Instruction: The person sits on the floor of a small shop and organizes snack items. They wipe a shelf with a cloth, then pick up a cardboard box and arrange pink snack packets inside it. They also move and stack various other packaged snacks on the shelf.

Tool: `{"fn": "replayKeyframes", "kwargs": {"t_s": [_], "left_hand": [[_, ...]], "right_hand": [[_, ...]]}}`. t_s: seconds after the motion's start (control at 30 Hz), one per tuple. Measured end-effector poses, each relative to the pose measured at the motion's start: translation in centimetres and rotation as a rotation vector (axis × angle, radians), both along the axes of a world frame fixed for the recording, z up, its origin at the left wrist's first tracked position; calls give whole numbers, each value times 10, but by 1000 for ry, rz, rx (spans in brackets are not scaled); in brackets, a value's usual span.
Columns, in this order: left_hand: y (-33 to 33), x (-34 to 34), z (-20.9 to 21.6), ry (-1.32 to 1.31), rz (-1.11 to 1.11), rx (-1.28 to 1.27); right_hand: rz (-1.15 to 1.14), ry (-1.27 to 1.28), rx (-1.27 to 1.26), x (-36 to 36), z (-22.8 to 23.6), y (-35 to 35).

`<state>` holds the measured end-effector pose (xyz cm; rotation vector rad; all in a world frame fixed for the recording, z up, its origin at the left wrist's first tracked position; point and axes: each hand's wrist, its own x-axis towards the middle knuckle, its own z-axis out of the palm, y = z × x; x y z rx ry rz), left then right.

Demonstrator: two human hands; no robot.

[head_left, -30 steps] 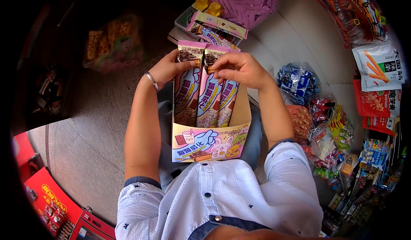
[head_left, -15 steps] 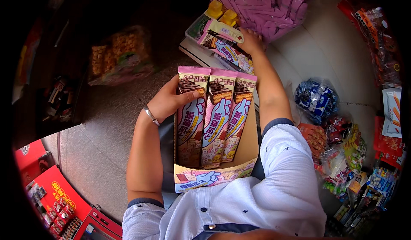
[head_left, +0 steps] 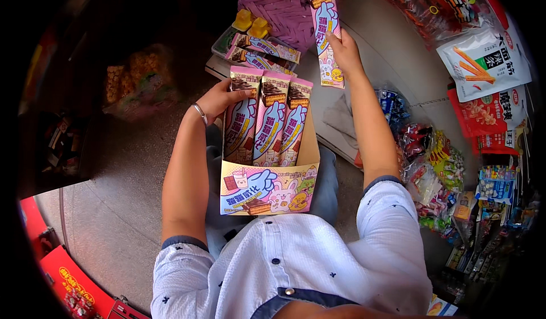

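right fingers (head_left: 333,40) closed on packet (head_left: 326,13), left fingers (head_left: 239,96) clasping box's (head_left: 270,189) far-left corner, tub (head_left: 221,42) at surface's (head_left: 378,40) left corner, purple bag (head_left: 273,6) behind

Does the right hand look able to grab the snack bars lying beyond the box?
Probably, but not freely: the right hand already holds a snack bar, so it would likely need to put that down first. The way across to the lying bars looks clear.

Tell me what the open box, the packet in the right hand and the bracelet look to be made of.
Box: likely printed paperboard, plain tan inside, with thin, flat walls.
Packet in the right hand: probably printed plastic film, judging by its flat end strip; foil is possible.
Bracelet: seemingly polished metal, from its silvery shine.
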<state>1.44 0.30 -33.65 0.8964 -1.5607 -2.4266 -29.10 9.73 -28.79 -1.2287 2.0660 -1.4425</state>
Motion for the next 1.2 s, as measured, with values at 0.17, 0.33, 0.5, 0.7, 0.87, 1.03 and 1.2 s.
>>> {"fn": "replayKeyframes", "kwargs": {"t_s": [0.17, 0.33, 0.5, 0.7, 0.87, 1.03, 1.2], "left_hand": [[-2, 0, -9, 21, -30, 0], [2, 7, -6, 85, -36, 7], [-3, 9, -6, 193, -88, 26], [-2, 8, -6, 197, -81, 23], [-2, 5, -5, 189, -93, -30], [-4, 2, -10, 195, -95, -2], [-2, 7, 1, 192, -91, 6]], "right_hand": [[257, -460, -190, 77, 77, 62], [255, -493, -157, 129, 38, 108], [183, -417, 75, 130, 6, 126], [-43, 548, 59, 115, 22, 114], [-111, 586, 33, 83, 11, 66], [98, 413, 151, 65, -6, 40], [207, 735, -185, 67, 25, 41]]}}
